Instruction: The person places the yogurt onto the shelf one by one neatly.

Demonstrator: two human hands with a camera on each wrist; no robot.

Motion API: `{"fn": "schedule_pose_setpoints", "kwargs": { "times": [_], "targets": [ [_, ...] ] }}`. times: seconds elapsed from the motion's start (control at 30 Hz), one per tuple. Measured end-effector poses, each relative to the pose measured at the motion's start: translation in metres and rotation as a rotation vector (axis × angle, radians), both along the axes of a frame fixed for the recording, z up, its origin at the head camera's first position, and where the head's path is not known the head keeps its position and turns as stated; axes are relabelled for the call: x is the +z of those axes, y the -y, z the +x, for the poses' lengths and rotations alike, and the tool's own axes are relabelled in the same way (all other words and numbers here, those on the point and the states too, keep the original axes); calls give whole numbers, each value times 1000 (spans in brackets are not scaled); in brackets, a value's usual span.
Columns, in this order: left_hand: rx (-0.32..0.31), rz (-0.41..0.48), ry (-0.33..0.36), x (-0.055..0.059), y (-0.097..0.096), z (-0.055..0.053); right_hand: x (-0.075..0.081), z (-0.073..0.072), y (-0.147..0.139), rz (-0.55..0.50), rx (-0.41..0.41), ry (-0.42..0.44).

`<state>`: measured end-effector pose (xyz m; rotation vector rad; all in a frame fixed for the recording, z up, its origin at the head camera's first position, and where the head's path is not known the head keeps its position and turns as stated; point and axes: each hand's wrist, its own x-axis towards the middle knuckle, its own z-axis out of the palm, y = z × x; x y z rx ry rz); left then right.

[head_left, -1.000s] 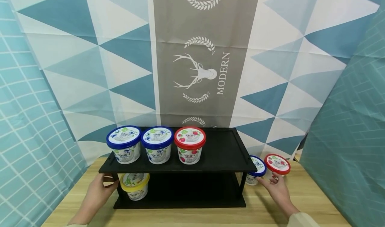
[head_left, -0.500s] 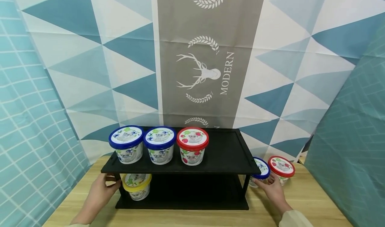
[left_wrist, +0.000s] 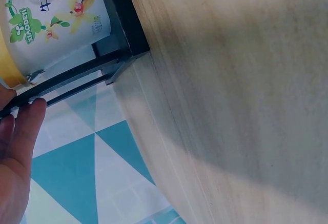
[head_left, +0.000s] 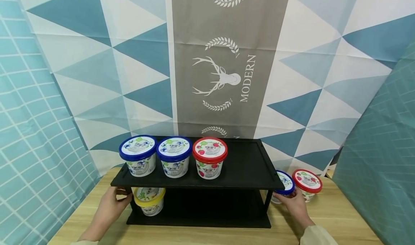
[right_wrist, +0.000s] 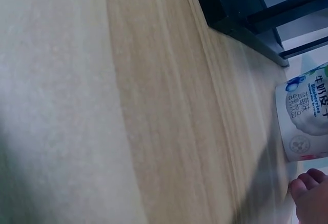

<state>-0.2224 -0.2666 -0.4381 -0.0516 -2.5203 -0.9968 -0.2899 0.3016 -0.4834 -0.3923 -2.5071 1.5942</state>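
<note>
My left hand [head_left: 110, 205] grips the left upright of a black two-tier shelf [head_left: 194, 219]. In the left wrist view, the fingers [left_wrist: 32, 119] lie against the dark bar, beside a yellow-lidded yogurt tub [left_wrist: 59, 19]. That tub stands at the left of the lower tier. On the table right of the shelf, my right hand [head_left: 293, 206] holds a blue-lidded yogurt tub [head_left: 285, 183], thumb on its left and fingers on its right. A blueberry print shows on this tub [right_wrist: 307, 114] in the right wrist view; most of the hand is cut off there.
Two blue-lidded tubs [head_left: 137, 156] [head_left: 174, 158] and a red-lidded tub [head_left: 210, 158] line the upper tier from its left end. Another red-lidded tub [head_left: 307, 183] stands just right of my right hand. Patterned cloths [head_left: 366, 155] hang around the wooden table [head_left: 340, 216].
My right hand has shifted left, from between the two tubs to around the blue-lidded one. The left hand keeps its hold on the shelf. The head view has turned slightly left.
</note>
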Motion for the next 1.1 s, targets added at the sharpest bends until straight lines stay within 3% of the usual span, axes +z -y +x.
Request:
{"fn": "schedule_pose_setpoints", "kwargs": {
  "times": [0.27, 0.53, 0.97, 1.1],
  "targets": [
    [7, 7, 2, 0, -1, 0, -2, -4, 2, -19, 49, -35],
    [1, 43, 31, 0, -2, 1, -4, -6, 6, -100, 36, -100],
    [6, 30, 32, 1, -4, 1, -3, 4, 4, -94, -101, -7],
    [3, 19, 17, 1, -3, 1, -4, 11, 0, -117, -99, -2]
  ]
}}
